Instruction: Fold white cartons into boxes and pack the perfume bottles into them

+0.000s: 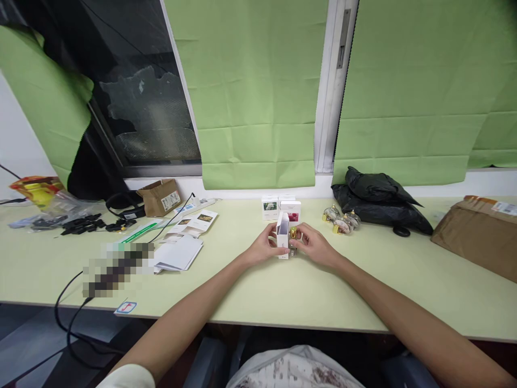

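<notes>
My left hand point(260, 248) is wrapped round a small white box point(283, 249) that stands upright on the table, its top flap raised and its inside partly visible. Close against the box's right side, my right hand point(315, 245) grips a small glass bottle point(293, 235) with a gold-yellow cap between thumb and fingers. Just behind them stand white boxes, one with a picture of white flowers point(270, 207) and one with a dark pink picture point(291, 207). Further right is a cluster of ornate clear glass bottles point(342, 222) with gold-coloured parts.
Flat white cartons point(180, 254) and printed ones point(198, 222) lie on the left of the table point(258, 296). Behind them are a cable, a power strip point(197, 205), an open brown box point(159, 197) and black small parts point(83, 223). Black bags point(379, 202) and a brown carton point(476, 234) occupy the right.
</notes>
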`<move>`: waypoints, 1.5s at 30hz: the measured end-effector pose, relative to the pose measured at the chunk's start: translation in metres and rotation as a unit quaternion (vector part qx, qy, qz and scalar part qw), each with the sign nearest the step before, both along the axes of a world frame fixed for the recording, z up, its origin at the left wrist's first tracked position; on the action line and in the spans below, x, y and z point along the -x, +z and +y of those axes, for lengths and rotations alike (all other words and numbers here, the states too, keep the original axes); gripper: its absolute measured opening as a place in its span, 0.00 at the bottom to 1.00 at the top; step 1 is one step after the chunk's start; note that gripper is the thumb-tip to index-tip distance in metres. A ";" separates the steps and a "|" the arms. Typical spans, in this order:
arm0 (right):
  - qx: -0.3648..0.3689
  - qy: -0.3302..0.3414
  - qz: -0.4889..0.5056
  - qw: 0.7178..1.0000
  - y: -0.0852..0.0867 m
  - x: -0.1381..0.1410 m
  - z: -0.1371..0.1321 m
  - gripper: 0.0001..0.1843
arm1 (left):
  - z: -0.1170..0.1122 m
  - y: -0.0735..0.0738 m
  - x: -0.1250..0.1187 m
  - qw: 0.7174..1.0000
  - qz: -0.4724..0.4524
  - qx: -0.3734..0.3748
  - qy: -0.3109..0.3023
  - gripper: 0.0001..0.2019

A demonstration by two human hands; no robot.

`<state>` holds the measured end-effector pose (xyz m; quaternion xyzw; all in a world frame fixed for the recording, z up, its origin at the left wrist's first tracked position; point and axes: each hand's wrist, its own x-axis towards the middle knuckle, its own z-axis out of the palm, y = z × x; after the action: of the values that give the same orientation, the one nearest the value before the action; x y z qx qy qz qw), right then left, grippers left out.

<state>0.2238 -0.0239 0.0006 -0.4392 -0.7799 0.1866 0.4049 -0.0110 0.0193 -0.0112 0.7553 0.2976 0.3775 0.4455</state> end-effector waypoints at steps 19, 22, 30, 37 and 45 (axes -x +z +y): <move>0.104 0.075 -0.024 0.991 0.008 -0.009 -0.003 0.23 | 0.010 -0.003 0.004 1.000 -0.015 0.011 0.020 0.44; 0.103 0.072 -0.030 0.992 0.011 -0.011 -0.003 0.23 | 0.011 -0.003 0.004 0.999 -0.018 0.017 0.023 0.44; 0.086 0.064 -0.058 0.993 0.011 -0.013 -0.001 0.22 | 0.012 -0.004 0.004 0.999 -0.017 0.019 0.035 0.42; 0.053 0.027 -0.086 0.995 0.005 -0.014 0.005 0.21 | 0.014 0.001 0.006 0.998 -0.025 0.016 0.055 0.33; -0.041 -0.041 -0.064 0.996 0.005 -0.015 0.008 0.24 | 0.015 0.000 0.006 0.997 -0.020 0.029 0.072 0.37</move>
<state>0.2390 -0.0161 0.0056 -0.4644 -0.7929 0.1090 0.3791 -0.0171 0.0340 -0.0116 0.7109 0.3526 0.4150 0.4450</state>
